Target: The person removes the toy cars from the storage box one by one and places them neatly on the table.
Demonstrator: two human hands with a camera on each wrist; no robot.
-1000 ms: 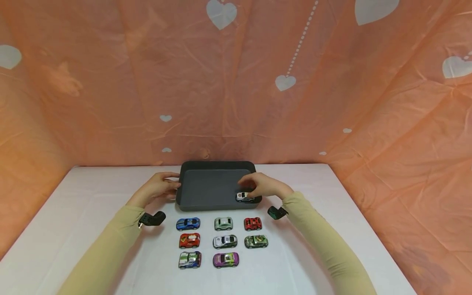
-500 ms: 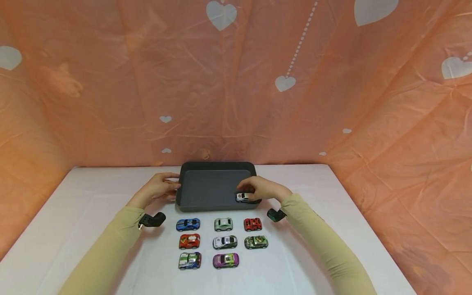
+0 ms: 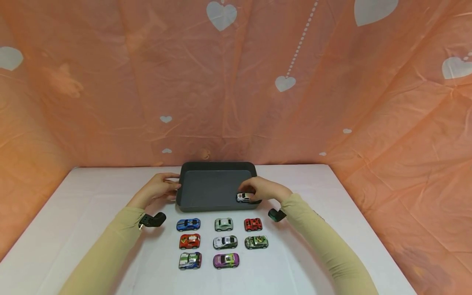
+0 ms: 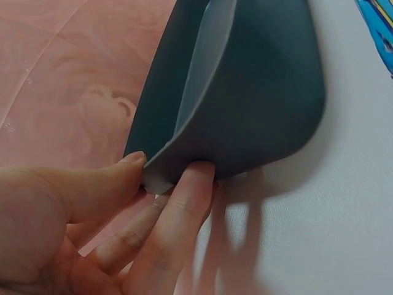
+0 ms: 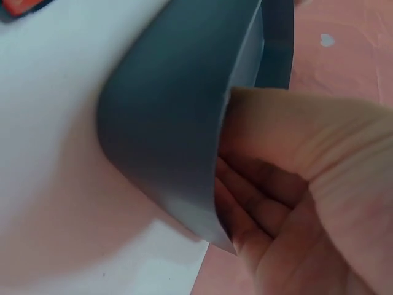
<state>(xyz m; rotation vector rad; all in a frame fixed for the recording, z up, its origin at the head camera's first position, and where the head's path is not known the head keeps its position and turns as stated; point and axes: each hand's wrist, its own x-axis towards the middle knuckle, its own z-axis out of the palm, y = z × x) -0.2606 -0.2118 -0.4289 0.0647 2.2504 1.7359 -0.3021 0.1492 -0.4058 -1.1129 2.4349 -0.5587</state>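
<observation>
Nearest on the white table (image 3: 66,213) stand eight toy cars in rows: a purple car (image 3: 226,260) and a green-and-white car (image 3: 189,260) in front, then a red car (image 3: 189,241), a white car (image 3: 225,241) and a camouflage car (image 3: 256,241), then a blue car (image 3: 188,224), a pale green car (image 3: 223,224) and a red-and-black car (image 3: 253,224). Just beyond them sits a dark grey tray (image 3: 206,205). The right hand (image 3: 266,189) reaches over the tray's right wall and pinches a small white toy car (image 3: 244,197), which sits in the tray's near right corner (under the fingertips). The left hand (image 3: 157,189) grips the tray's left rim, thumb inside, fingers (image 4: 184,203) outside. Behind hangs an orange curtain (image 3: 110,82) with white hearts.
</observation>
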